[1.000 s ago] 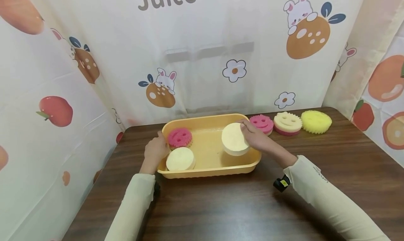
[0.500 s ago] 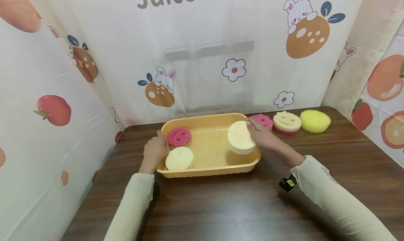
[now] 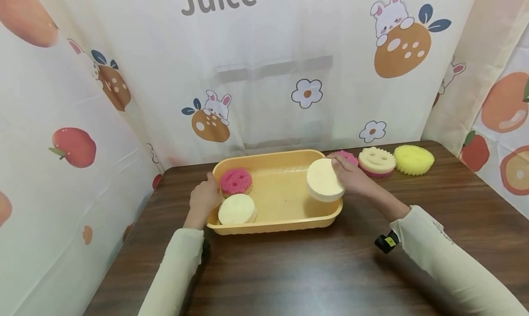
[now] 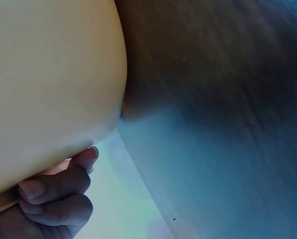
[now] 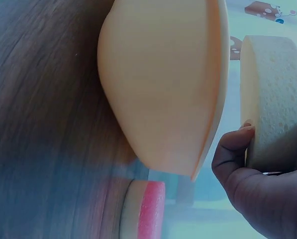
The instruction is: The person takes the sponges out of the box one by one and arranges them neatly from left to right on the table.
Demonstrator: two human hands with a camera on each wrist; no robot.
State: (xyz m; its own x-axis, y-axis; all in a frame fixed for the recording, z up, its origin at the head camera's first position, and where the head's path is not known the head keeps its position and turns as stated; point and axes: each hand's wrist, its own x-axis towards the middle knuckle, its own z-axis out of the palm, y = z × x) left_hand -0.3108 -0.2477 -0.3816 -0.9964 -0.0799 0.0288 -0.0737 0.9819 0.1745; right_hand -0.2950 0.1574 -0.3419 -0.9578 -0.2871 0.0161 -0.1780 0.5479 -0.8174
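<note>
- Nearest my head camera, two pale sleeves [image 3: 175, 265] reach in over the dark wood-grain desk [image 3: 289, 270], and a black device [image 3: 386, 241] sits at the right wrist.
- My left hand [image 3: 204, 197] is grasping the left end of the yellow plastic tray [image 3: 278, 192]; the left wrist feed shows me its fingers curled at the edge.
- In the tray's front left corner I have a plain cream round sponge [image 3: 237, 209].
- Just behind it lies a pink smiley sponge [image 3: 236, 181] with a scalloped edge; I can't tell whether the two touch.
- My right hand [image 3: 350, 176] is grasping a lifted cream sponge [image 3: 324, 178] by its right side, thumb on the plain face. It is above the tray's right end, tilted toward my head camera, and the right wrist feed shows it apart from the tray wall.
- Along the back of the desk, right of the tray, I see three scalloped sponges in a row: a pink one [image 3: 349, 156] partly hidden by my right hand, a cream-over-pink smiley one [image 3: 377, 161] and, farthest right, a bright yellow one [image 3: 414, 160].
- Behind the desk, a white curtain [image 3: 264, 36] carries rabbits, fruit, flowers and the word "Juice".
</note>
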